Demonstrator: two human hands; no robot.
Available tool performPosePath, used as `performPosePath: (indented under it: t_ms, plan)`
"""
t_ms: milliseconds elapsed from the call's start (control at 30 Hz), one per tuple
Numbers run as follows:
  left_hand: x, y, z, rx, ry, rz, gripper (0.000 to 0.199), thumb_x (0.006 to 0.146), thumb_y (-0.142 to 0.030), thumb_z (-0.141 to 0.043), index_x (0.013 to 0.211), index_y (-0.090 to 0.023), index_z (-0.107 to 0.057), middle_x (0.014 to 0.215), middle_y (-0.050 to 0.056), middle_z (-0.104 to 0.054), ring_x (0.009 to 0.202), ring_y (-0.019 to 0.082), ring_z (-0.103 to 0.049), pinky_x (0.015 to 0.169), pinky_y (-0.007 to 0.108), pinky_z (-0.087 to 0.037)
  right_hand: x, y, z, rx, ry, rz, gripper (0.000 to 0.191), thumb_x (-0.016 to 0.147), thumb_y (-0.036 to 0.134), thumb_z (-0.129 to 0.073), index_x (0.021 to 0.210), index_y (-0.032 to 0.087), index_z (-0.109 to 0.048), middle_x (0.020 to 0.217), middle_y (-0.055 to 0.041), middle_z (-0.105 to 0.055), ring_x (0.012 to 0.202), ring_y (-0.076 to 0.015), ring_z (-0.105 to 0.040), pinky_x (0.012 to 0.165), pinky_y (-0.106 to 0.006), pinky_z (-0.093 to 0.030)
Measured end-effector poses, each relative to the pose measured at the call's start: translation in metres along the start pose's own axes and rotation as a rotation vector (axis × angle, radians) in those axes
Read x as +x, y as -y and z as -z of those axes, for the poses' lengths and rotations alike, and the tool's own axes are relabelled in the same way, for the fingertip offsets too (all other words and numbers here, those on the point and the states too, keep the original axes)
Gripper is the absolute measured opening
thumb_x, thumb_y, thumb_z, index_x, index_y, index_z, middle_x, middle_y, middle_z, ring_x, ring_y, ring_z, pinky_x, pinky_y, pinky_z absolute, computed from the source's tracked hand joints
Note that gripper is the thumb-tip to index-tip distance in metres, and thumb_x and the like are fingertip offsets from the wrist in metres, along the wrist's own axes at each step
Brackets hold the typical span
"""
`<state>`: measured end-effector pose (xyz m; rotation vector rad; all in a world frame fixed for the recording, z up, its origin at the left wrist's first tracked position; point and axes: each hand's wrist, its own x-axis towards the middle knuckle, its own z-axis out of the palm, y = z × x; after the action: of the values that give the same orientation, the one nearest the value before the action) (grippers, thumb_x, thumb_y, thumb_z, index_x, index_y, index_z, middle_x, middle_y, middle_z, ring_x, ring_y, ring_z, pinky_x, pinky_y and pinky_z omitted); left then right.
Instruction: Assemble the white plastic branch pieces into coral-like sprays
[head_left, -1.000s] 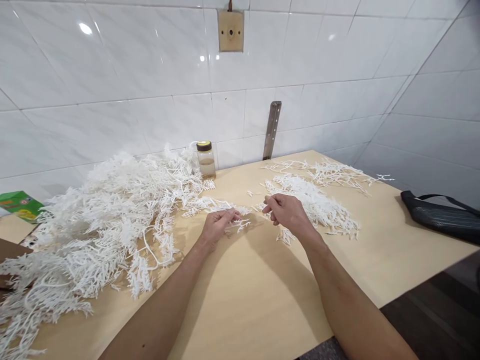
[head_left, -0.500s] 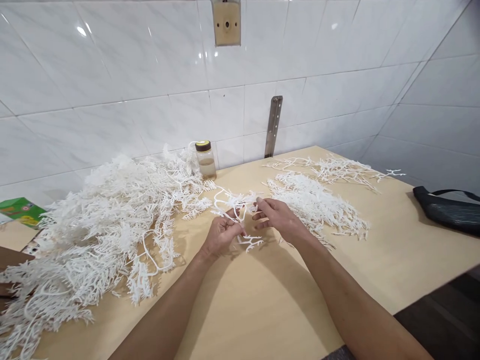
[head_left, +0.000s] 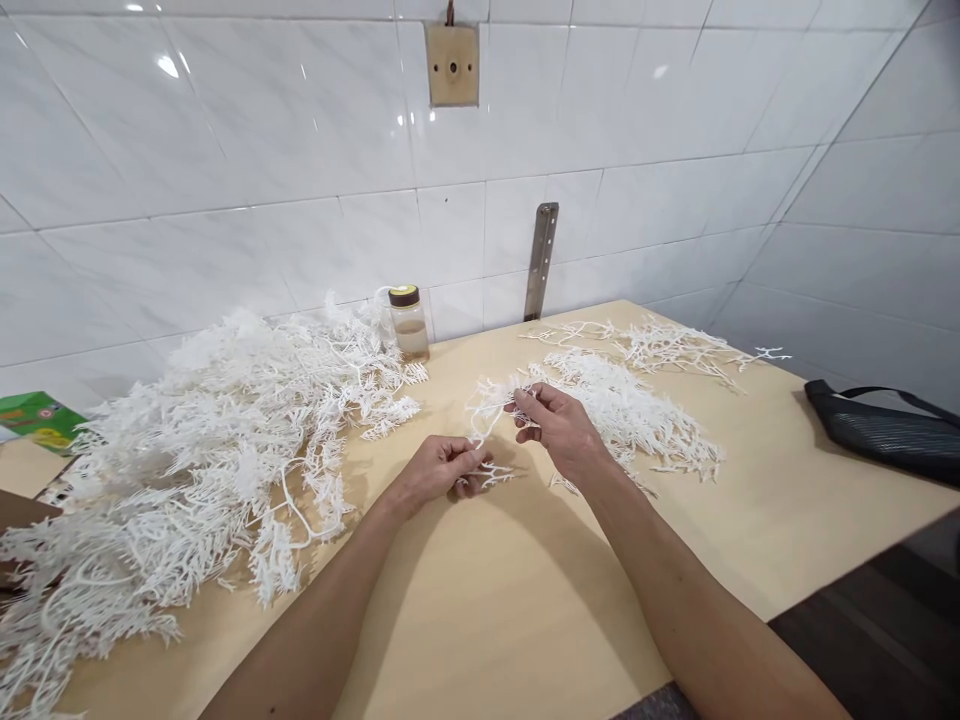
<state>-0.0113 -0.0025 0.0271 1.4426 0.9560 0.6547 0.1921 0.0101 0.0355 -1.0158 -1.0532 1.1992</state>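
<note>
Between my hands, above the table, is a white plastic branch (head_left: 486, 418) with thin forked stems. My left hand (head_left: 442, 468) is closed on its lower stem, and a bare forked end sticks out past the fingers. My right hand (head_left: 556, 425) pinches the feathery upper part of the branch. Just beyond my right hand lies a pile of white feathery sprigs (head_left: 637, 410). A much larger heap of white artificial foliage (head_left: 225, 440) spreads over the left side, apart from my left hand.
Bare white stems (head_left: 675, 345) lie at the back right of the wooden table (head_left: 510, 620). A jar with a dark lid (head_left: 409, 325) stands by the tiled wall. A black bag (head_left: 885, 425) rests at the right edge, a green packet (head_left: 41, 420) at far left.
The branch has turned and shifted slightly right. My right hand's fingers have closed on its feathery part. My left fingers have curled tighter round the stem.
</note>
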Motion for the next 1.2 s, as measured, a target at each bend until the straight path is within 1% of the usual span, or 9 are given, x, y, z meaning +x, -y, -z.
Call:
performPosePath:
  t_ms: [100,167,333,400,500,700,800,967,1200]
  plan:
    - [0.000,-0.001,0.002,-0.190,0.041,-0.039,0.055,0.074,-0.052,-0.075,0.110,-0.010,-0.069,0.101,0.016,-0.072,0.085,0.020,-0.068,0.075,0.030,-0.051,-0.003,-0.002,-0.005,-0.042,0.092,0.036,0.037,0.073,0.052,-0.075,0.074,0.019,-0.060,0.080,-0.0033,-0.068,0.061,-0.0105,-0.052,0.050,-0.024,-0.051]
    - [0.002,0.000,0.002,-0.283,-0.005,-0.042,0.059,0.075,-0.055,-0.073,0.112,-0.010,-0.068,0.109,0.018,-0.071,0.094,0.024,-0.067,0.083,0.034,-0.050,-0.004,-0.005,-0.008,-0.096,0.154,0.048,0.037,0.075,0.053,-0.073,0.078,0.018,-0.062,0.080,-0.0037,-0.068,0.061,-0.0108,-0.053,0.049,-0.024,-0.051]
    - [0.008,0.004,-0.001,-0.385,-0.230,-0.054,0.045,0.068,-0.051,-0.079,0.085,-0.010,-0.072,0.082,0.011,-0.071,0.072,0.017,-0.065,0.070,0.029,-0.050,-0.005,-0.011,-0.011,-0.230,0.219,0.004,0.038,0.070,0.052,-0.076,0.079,0.017,-0.063,0.075,-0.0039,-0.067,0.063,-0.0137,-0.058,0.052,-0.027,-0.054]
    - [0.009,0.003,-0.001,-0.409,-0.256,-0.052,0.040,0.064,-0.046,-0.083,0.078,-0.011,-0.070,0.074,0.006,-0.068,0.060,0.011,-0.060,0.059,0.024,-0.045,-0.004,-0.013,-0.010,-0.252,0.225,-0.007,0.039,0.069,0.051,-0.077,0.079,0.017,-0.063,0.068,-0.0018,-0.064,0.062,-0.0143,-0.059,0.052,-0.027,-0.055]
    - [0.009,0.002,0.000,-0.439,-0.289,-0.048,0.035,0.064,-0.038,-0.082,0.085,-0.013,-0.070,0.067,-0.001,-0.060,0.047,0.006,-0.049,0.045,0.020,-0.030,-0.004,-0.014,-0.010,-0.260,0.282,-0.023,0.040,0.067,0.049,-0.079,0.083,0.017,-0.063,0.064,0.0003,-0.060,0.062,-0.0153,-0.061,0.051,-0.027,-0.055]
    - [0.012,0.005,0.000,-0.512,-0.297,-0.073,0.025,0.062,-0.019,-0.071,0.085,-0.011,-0.070,0.052,-0.007,-0.041,0.040,0.002,-0.027,0.042,0.020,-0.017,-0.007,-0.017,-0.014,-0.293,0.306,-0.068,0.039,0.066,0.048,-0.080,0.085,0.019,-0.063,0.067,0.0001,-0.064,0.059,-0.0145,-0.062,0.055,-0.028,-0.055]
    - [0.012,0.005,-0.001,-0.544,-0.305,-0.097,0.020,0.065,-0.024,-0.074,0.080,-0.012,-0.067,0.055,-0.005,-0.046,0.043,0.004,-0.036,0.043,0.019,-0.024,-0.006,-0.018,-0.017,-0.211,0.218,-0.045,0.040,0.063,0.047,-0.083,0.082,0.020,-0.061,0.070,0.0008,-0.064,0.064,-0.0152,-0.063,0.059,-0.030,-0.057]
    - [0.012,0.005,0.001,-0.677,-0.297,-0.104,0.033,0.069,-0.040,-0.079,0.076,-0.014,-0.060,0.070,0.001,-0.061,0.052,0.007,-0.052,0.051,0.020,-0.041,-0.006,-0.017,-0.017,-0.160,0.108,-0.048,0.041,0.060,0.047,-0.085,0.079,0.020,-0.060,0.070,0.0005,-0.062,0.070,-0.0170,-0.064,0.060,-0.030,-0.059]
    - [0.017,0.009,0.003,-0.748,-0.320,-0.014,0.016,0.077,-0.024,-0.073,0.083,-0.012,-0.064,0.083,0.007,-0.070,0.054,0.009,-0.059,0.054,0.021,-0.049,-0.006,-0.021,-0.015,-0.153,0.105,0.020,0.027,0.066,0.036,-0.080,0.076,0.019,-0.062,0.108,-0.0047,-0.066,0.076,-0.0152,-0.066,0.066,-0.032,-0.059]
